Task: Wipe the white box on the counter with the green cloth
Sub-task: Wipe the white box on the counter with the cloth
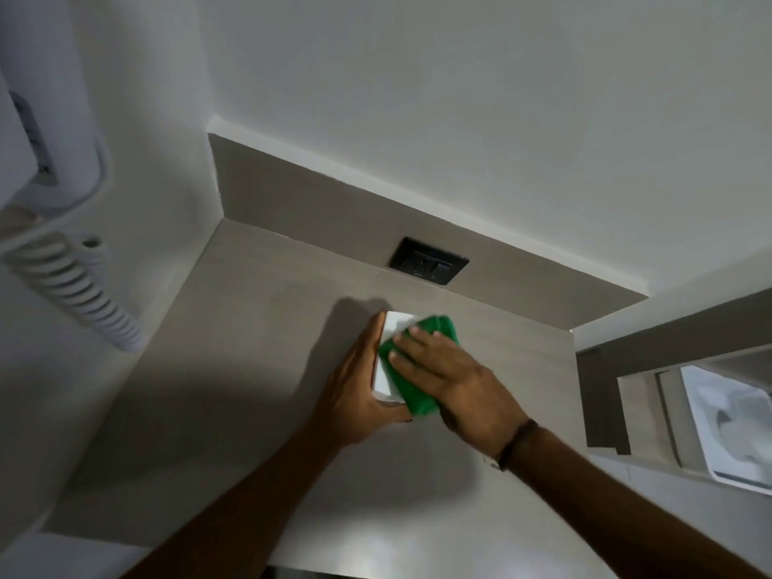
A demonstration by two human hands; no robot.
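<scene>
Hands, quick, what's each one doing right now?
Left hand: open, braced flat against the white box.
Right hand: open, pressing the green cloth onto the box.

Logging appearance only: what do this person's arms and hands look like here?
The left forearm and right forearm are bare, with no sleeves in view. The left hand and right hand are ungloved. A thin dark band circles the right wrist.
</scene>
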